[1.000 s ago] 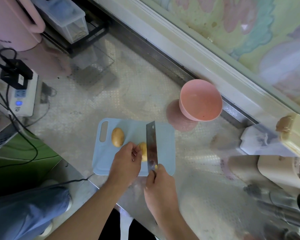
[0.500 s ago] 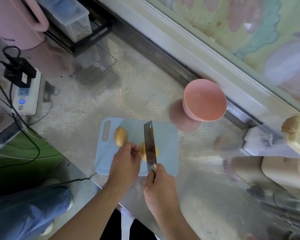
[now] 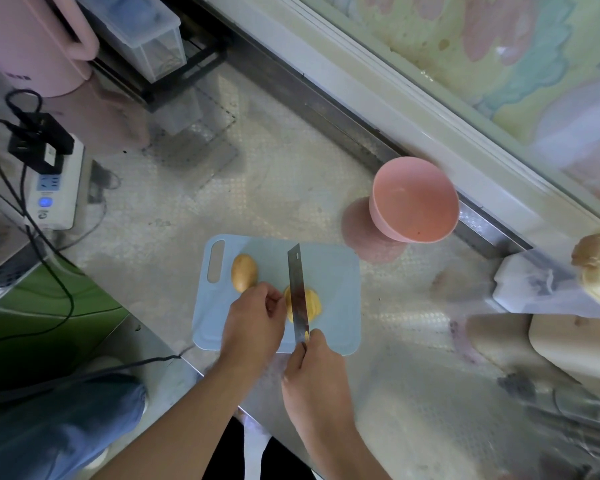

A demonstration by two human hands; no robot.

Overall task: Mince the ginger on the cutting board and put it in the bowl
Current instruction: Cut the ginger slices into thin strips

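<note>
- I see a shiny metal surface (image 3: 291, 188) with tiny round bumps all over it.
- Along the far side runs a pale ledge, and behind it is a wall (image 3: 520, 46) with soft pink, green and yellow painted shapes.
- At the far left stands a big pink jug (image 3: 25, 39) with a handle, smooth and round.
- Next to the jug is a clear plastic box (image 3: 142, 32) on a black rack.
- A white power strip (image 3: 54, 188) lies at the left, with a black plug and black cords in it and a small blue light.
- A light blue cutting board (image 3: 336, 275) lies flat on the surface, thin, with round corners and a slot handle at its left end.
- One whole ginger piece (image 3: 244, 271) sits on the board near the slot, smooth, tan and egg-shaped.
- The cut ginger (image 3: 314, 303) lies in the middle of the board, yellow, with thin slices leaning together.
- My left hand (image 3: 253, 323) has its fingers curled, with the tips pressed against the left side of the cut ginger.
- My right hand (image 3: 316, 372) grips the handle of the knife (image 3: 298, 289), fingers wrapped around it.
- The blade is flat, grey and long, edge down on the cut ginger.
- A pink bowl (image 3: 414, 199) stands past the board's far right corner, apart from it, round, smooth and tipped toward me.
</note>
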